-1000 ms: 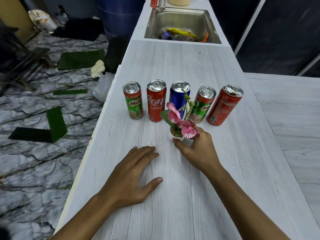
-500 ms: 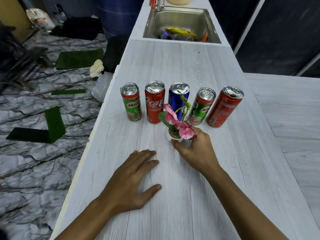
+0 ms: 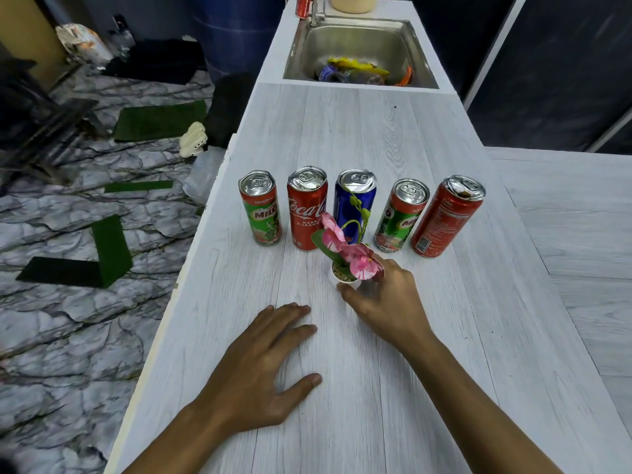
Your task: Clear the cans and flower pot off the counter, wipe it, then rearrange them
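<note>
Several cans stand in a row across the white counter: a Milo can, a Coca-Cola can, a blue can, a second Milo can and a red cola can at the right end. In front of the blue can stands a small white flower pot with pink blossoms. My right hand wraps around the pot's near side, hiding most of it. My left hand lies flat on the counter, fingers spread, holding nothing.
A steel sink with wrappers in it sits at the counter's far end, with a red can beside the tap. The counter's left edge drops to a marble-patterned floor with green mats. A lower white surface adjoins on the right.
My right hand has shifted the flower pot slightly away from me, toward the blue can. My left hand stays flat in place.
</note>
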Available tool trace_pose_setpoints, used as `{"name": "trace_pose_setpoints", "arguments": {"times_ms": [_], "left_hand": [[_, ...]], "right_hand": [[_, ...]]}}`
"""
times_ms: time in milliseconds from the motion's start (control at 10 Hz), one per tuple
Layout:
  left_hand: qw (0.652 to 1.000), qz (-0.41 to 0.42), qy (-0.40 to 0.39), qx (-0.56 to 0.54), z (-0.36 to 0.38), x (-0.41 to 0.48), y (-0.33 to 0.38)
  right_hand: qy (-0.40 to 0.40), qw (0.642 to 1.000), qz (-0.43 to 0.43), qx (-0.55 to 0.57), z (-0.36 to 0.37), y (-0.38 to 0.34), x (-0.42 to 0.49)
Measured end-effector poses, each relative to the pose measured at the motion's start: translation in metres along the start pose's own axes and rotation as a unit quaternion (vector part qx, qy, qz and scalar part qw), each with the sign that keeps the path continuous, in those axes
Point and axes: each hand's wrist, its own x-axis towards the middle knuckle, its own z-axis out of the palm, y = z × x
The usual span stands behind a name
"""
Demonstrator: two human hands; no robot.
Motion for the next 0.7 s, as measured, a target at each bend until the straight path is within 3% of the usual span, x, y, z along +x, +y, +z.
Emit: {"name": "trace_pose_setpoints", "arguments": {"times_ms": [500,700], "left_hand": [[1.000,-0.008,-0.020,0.013,-0.0009,0.0006,0.0007],[0.999,0.017,0.048,0.014,0.0038,-0.0017,0.0049]], "right_hand": [[0.021,0.999,0.001,-0.026,0.0016,0.0038,0.0005],[-0.002,0.998,0.010,-0.054,-0.0046,0.0001,-0.0010]]}}
